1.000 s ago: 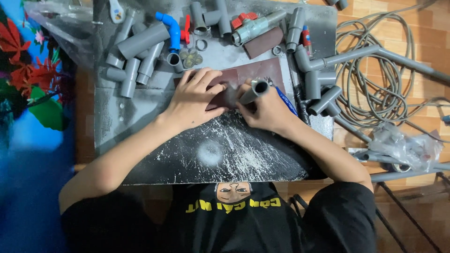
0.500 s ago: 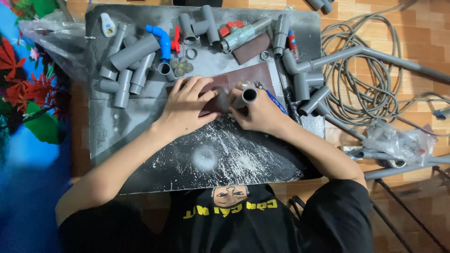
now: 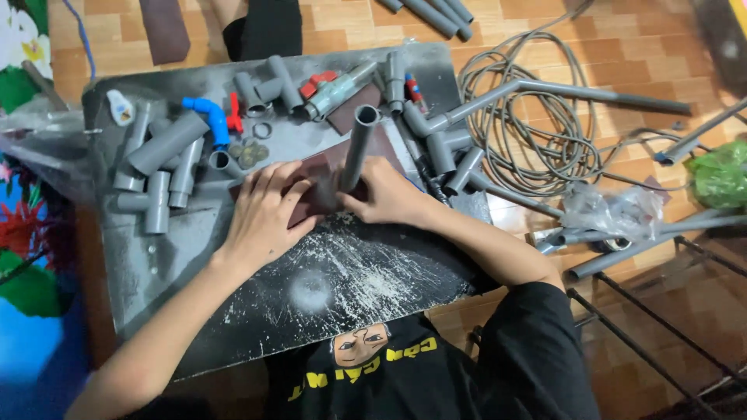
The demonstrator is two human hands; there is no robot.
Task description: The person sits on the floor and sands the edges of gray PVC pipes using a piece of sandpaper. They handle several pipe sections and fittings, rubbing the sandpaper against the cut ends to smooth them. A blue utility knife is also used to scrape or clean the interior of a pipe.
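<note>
My right hand (image 3: 385,194) grips a short grey plastic pipe (image 3: 356,144) that stands nearly upright, its lower end down on a dark brown sheet of sandpaper (image 3: 311,187). My left hand (image 3: 268,210) lies flat on the left part of that sheet, fingers spread, pressing it onto the grey metal board (image 3: 156,264). The pipe's open top end faces the camera.
Grey pipe pieces and tee fittings (image 3: 156,167) lie at the board's left, with a blue elbow (image 3: 206,113) and a red-handled valve (image 3: 331,85) at the back. A coiled grey cable (image 3: 537,124), long pipes (image 3: 591,93) and a plastic bag (image 3: 607,210) sit on the wooden floor to the right.
The pipe went from lying low over the sandpaper to standing nearly upright in my right hand. The camera view shifted, showing more floor at the back.
</note>
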